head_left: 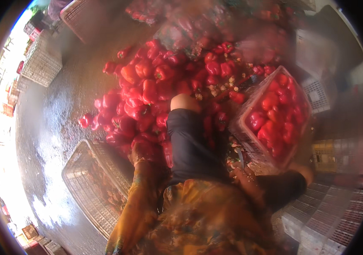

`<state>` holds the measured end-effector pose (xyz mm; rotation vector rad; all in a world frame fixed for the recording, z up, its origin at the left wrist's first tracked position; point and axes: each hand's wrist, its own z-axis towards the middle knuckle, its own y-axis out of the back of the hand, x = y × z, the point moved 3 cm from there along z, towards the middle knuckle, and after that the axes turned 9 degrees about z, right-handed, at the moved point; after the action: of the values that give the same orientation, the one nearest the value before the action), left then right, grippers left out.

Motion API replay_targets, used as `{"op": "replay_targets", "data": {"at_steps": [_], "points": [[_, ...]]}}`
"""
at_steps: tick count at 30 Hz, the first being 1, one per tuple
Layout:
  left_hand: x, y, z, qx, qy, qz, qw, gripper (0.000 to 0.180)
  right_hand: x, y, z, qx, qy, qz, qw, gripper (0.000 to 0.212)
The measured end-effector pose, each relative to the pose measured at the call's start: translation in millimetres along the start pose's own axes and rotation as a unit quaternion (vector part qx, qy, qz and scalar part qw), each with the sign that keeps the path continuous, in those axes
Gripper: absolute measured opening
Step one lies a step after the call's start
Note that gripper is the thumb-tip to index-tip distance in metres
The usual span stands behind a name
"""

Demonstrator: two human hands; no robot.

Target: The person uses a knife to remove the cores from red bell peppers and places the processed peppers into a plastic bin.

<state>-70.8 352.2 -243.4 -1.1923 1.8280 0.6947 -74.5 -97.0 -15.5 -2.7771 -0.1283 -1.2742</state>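
A large heap of red bell peppers (149, 91) lies on the floor in front of me. At its near edge my left hand (137, 155) is closed on a red bell pepper (149, 149); its fingers are partly hidden. My right hand (246, 179) is by my right thigh, closed around a small knife (240, 158) whose blade points away from me. Beside the knife stands a tilted plastic crate (243, 123) filled with red bell peppers. Left of my left arm is a pale openwork crate (77, 178) with brownish-red scraps inside.
My bent knee (184, 103) juts between the hands. Pale cut cores (219, 90) lie among the peppers. Blurred bagged peppers (185, 32) are at the far side. Stacked crates (330, 216) stand at the right, another crate (43, 59) at the far left. The floor (49, 140) looks wet.
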Motion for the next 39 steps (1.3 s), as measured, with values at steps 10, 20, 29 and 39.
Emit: {"op": "replay_targets", "data": {"at_steps": [10, 20, 29, 39], "points": [[-162, -116, -169, 0.501, -0.018, -0.173, 0.848, 0.062, 81, -33, -8, -0.01, 0.4, -0.2, 0.894, 0.02], [-138, -229, -310, 0.621, 0.08, -0.121, 0.77, 0.057, 89, 13, -45, -0.156, 0.501, -0.321, 0.788, 0.03], [-111, -232, -344, 0.597, 0.024, -0.038, 0.801, 0.056, 56, 26, -48, -0.175, 0.517, -0.301, 0.782, 0.037], [-95, -224, -352, 0.584, -0.09, 0.006, 0.807, 0.049, 43, 32, -34, -0.217, 0.49, -0.391, 0.748, 0.038]]}}
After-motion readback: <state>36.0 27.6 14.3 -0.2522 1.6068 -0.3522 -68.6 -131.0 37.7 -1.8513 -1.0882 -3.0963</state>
